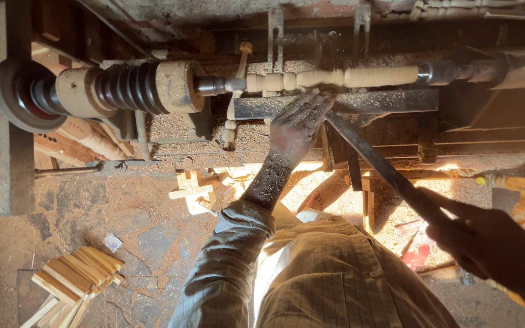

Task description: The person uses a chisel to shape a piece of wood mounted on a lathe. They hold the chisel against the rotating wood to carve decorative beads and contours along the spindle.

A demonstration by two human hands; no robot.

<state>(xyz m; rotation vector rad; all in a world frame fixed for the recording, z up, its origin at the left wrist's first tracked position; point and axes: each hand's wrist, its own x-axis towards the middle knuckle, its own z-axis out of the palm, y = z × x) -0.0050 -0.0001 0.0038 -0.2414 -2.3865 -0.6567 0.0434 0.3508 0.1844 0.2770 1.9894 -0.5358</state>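
A long chisel [384,167] is gripped by the right hand [487,243] and pressed by the flat, open left hand [296,124] against the lathe-mounted wooden spindle [335,78], whose left part is beaded while its right part is left plain.

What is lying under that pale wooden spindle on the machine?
Under the wooden spindle runs a flat metal tool rest dusted with sawdust. The left hand lies on it, hiding where the long chisel tip meets the wood.

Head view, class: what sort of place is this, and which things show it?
Most likely a woodturning workshop: a lathe holds a turned spindle, the left hand steadies a chisel, and cut sticks lie on the sawdust-covered floor.
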